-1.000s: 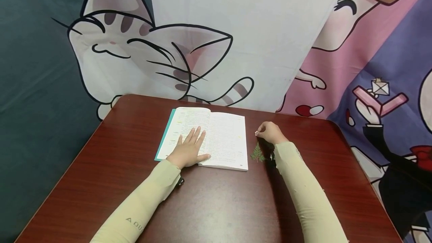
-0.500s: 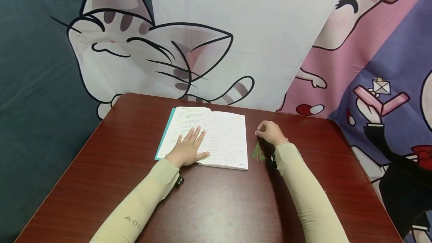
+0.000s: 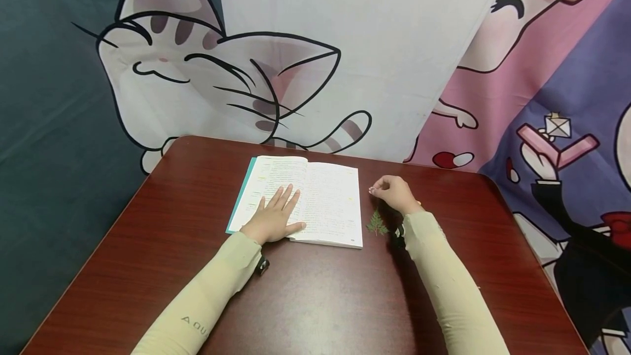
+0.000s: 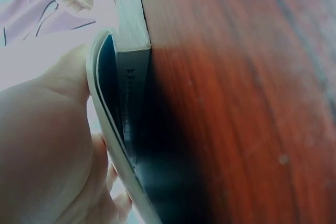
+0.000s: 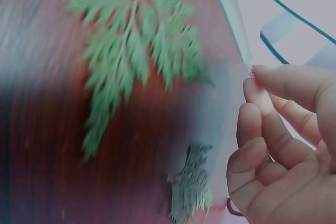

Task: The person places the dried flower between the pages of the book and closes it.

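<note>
While resting the left hand, fingers spread, on an open book, pinches a tiny pinkish bit in the right hand. Has a fern-like leaf just nearside of that hand, a darker sprig close by, book leftward, the tabletop's far edge near beyond, wide room rightward.

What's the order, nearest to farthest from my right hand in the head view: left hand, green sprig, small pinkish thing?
1. Small pinkish thing: pinched by the right hand.
2. Green sprig: on the table, below the right hand in view.
3. Left hand: farther left, spread on the open book.
</note>
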Motion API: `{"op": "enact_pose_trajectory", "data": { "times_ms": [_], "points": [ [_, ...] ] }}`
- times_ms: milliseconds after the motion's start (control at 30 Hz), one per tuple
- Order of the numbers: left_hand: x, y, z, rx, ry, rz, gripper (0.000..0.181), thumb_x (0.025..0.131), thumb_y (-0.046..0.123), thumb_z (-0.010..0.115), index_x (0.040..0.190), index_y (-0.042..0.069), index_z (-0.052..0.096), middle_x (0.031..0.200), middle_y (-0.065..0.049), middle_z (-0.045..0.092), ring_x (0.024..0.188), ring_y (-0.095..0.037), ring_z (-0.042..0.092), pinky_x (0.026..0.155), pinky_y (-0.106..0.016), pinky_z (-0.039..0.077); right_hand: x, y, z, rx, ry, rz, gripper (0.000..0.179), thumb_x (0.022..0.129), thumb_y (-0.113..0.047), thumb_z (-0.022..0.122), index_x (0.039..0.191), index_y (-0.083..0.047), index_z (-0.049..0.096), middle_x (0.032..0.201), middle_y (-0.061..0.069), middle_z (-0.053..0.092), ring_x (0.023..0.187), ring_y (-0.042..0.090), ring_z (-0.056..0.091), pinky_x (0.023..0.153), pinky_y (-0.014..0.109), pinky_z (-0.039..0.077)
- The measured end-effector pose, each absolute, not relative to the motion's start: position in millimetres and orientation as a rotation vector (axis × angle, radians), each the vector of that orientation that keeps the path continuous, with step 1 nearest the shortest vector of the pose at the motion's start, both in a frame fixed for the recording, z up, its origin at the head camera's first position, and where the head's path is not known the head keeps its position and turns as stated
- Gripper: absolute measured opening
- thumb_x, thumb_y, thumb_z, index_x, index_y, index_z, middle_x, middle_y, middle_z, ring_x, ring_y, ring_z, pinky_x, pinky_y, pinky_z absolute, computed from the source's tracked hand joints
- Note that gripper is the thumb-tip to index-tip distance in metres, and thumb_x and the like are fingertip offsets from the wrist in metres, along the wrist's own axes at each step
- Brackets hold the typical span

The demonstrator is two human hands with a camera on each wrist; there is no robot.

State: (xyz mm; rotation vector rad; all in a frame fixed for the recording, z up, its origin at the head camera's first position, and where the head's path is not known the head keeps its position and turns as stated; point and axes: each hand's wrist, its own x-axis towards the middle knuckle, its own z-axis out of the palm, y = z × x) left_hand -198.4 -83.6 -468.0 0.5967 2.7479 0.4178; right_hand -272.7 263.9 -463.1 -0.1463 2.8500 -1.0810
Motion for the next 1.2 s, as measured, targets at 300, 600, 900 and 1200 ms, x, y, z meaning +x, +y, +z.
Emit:
{"op": "enact_pose_trajectory", "data": {
  "times_ms": [300,600,900,1200],
  "points": [
    [-198.9,-84.2,-467.9,0.595,2.733,0.435,0.088,0.102,0.06,0.046,0.164,0.012,0.007,0.17,-0.011,-0.003,0.156,-0.033,-0.004,0.119,-0.066,0.004,-277.6,247.6,-462.3,-0.04,2.718,-1.347,0.015,0.098,-0.014,0.068,0.101,0.0,0.072,0.096,0.014,0.071,0.081,0.026,0.061,0.068,0.031,0.049],
    [-199.6,-84.0,-469.9,0.596,2.725,0.439,0.088,0.102,0.06,0.046,0.165,0.013,0.006,0.17,-0.01,-0.004,0.156,-0.032,-0.004,0.119,-0.066,0.003,-288.6,223.3,-462.1,0.169,2.62,-1.506,0.018,0.099,-0.017,0.066,0.106,-0.002,0.073,0.103,0.013,0.069,0.086,0.025,0.058,0.072,0.034,0.049],
    [-201.7,-84.5,-473.7,0.592,2.709,0.454,0.089,0.102,0.06,0.046,0.164,0.014,0.003,0.17,-0.009,-0.007,0.156,-0.032,-0.006,0.119,-0.066,0.001,-303.0,200.5,-468.1,0.182,2.662,-1.563,0.01,0.097,-0.007,0.067,0.097,0.003,0.07,0.091,0.012,0.068,0.072,0.016,0.058,0.068,0.032,0.055],
    [-199.4,-85.3,-467.5,0.589,2.716,0.46,0.088,0.102,0.058,0.047,0.164,0.013,0.006,0.17,-0.01,-0.004,0.156,-0.033,-0.004,0.119,-0.066,0.003,-308.5,193.1,-470.4,0.221,2.71,-1.443,0.012,0.095,-0.011,0.069,0.092,0.001,0.07,0.08,0.008,0.065,0.069,0.016,0.056,0.063,0.026,0.05]
  ]
}}
